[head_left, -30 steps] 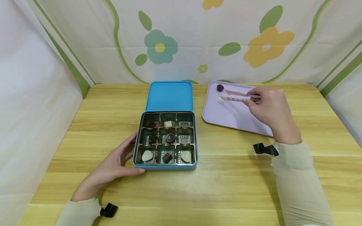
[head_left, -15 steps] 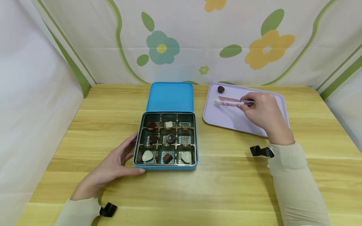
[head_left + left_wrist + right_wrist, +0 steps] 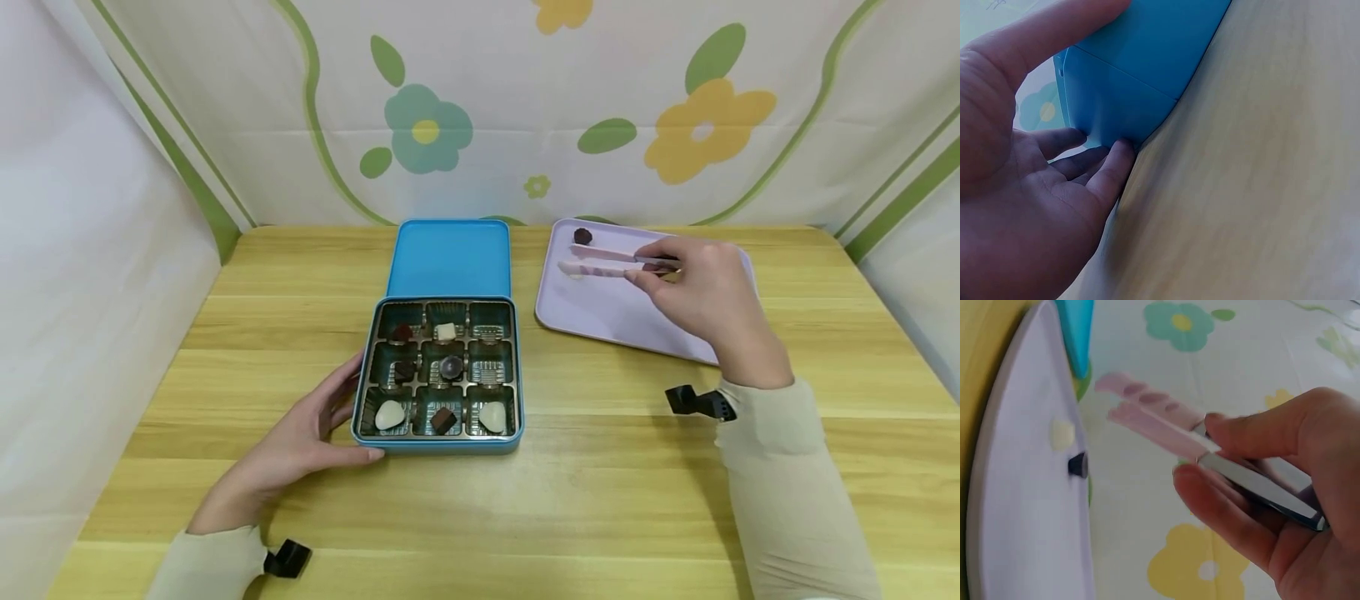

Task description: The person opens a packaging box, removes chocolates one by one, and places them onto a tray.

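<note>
My right hand (image 3: pixel 705 279) holds pink-tipped tongs (image 3: pixel 1166 434) with thumb and fingers, over the lilac tray (image 3: pixel 592 312). The tips of the tongs stand apart. Partly hidden beneath the nearer tip, a white chocolate (image 3: pixel 1062 435) lies on the tray, beside a dark chocolate (image 3: pixel 582 237). My left hand (image 3: pixel 300 442) grips the near left corner of a blue tin (image 3: pixel 1129 81), thumb on its front face and fingers against its left side. Inside the tin is a gold divided insert (image 3: pixel 491 372) with white, brown and dark chocolates in several compartments.
The blue lid (image 3: pixel 450 258) lies behind the tin. All stands on a wood-grain table (image 3: pixel 592 492). A flowered cloth (image 3: pixel 517 100) hangs behind the table, and a white cloth (image 3: pixel 97 275) hangs along its left side.
The tong tips come together at the white chocolate half a second ago, then spread apart again. The white chocolate has shifted slightly left and nearer. My left hand and the tin keep still.
</note>
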`<act>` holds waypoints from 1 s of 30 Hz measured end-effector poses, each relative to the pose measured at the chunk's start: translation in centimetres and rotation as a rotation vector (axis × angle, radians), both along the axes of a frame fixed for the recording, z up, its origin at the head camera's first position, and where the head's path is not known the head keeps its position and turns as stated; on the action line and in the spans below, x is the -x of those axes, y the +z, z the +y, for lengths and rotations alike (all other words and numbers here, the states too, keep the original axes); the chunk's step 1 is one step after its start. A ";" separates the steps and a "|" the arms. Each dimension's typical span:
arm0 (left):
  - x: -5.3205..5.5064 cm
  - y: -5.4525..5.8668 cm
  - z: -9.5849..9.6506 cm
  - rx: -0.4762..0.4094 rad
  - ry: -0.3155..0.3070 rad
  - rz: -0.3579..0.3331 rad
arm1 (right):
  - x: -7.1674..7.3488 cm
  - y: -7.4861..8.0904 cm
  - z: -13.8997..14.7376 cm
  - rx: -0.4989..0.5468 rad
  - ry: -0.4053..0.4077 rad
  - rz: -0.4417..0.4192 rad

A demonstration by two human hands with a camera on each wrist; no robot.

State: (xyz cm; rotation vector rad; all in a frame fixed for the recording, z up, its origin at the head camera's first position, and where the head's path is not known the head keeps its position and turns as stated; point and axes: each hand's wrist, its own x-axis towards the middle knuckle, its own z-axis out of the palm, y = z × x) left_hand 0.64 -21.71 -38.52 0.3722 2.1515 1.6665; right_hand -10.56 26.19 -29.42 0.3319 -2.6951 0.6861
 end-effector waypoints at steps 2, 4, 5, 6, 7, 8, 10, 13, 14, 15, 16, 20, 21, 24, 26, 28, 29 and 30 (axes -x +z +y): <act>0.0 0.0 -0.1 0.007 0.006 0.002 | -0.4 0.5 -0.6 0.065 0.031 -0.020; 0.0 0.1 -0.1 0.014 0.013 0.005 | -0.9 1.0 -1.2 0.151 0.077 -0.056; 0.0 0.1 -0.1 0.012 0.012 0.009 | -1.1 1.3 -1.5 0.192 0.110 -0.073; 0.0 0.1 -0.1 0.011 0.015 0.007 | -1.3 1.4 -1.9 0.226 0.149 -0.086; 0.0 0.1 -0.1 0.011 0.016 0.009 | -1.5 1.6 -2.2 0.250 0.185 -0.102; -0.1 0.1 -0.1 0.011 0.017 0.011 | -1.7 1.7 -2.5 0.270 0.220 -0.118; -0.1 0.1 0.0 0.011 0.019 0.007 | -1.9 1.9 -3.0 0.286 0.295 -0.138; -0.2 0.1 0.0 0.012 0.024 -0.003 | -2.3 2.1 -3.5 0.265 0.409 -0.148; -0.2 0.1 0.0 0.011 0.027 -0.006 | -2.4 2.2 -3.5 0.260 0.449 -0.156; -0.2 0.1 0.0 0.009 0.029 -0.011 | -2.6 2.3 -3.6 0.253 0.491 -0.168; -0.3 0.1 0.0 0.006 0.030 -0.012 | -2.7 2.5 -3.6 0.238 0.535 -0.174; -0.2 0.2 0.0 0.005 0.029 -0.010 | -3.4 3.0 -3.8 0.184 0.674 -0.240; -0.1 0.2 0.0 0.005 0.029 -0.009 | -3.5 3.0 -4.0 0.161 0.697 -0.252; -0.1 0.3 0.0 0.007 0.030 -0.014 | -3.9 3.2 -5.0 0.081 0.734 -0.281; 0.0 0.4 0.0 0.008 0.032 -0.022 | -4.3 3.4 -5.8 0.023 0.741 -0.292; -0.1 0.3 0.0 0.008 0.031 -0.031 | -4.6 3.7 -6.6 -0.021 0.745 -0.317; -0.1 0.3 0.0 0.009 0.032 -0.035 | -4.8 3.9 -6.9 -0.037 0.746 -0.335; 0.0 0.3 0.0 0.008 0.031 -0.036 | -4.9 4.1 -7.3 -0.052 0.748 -0.348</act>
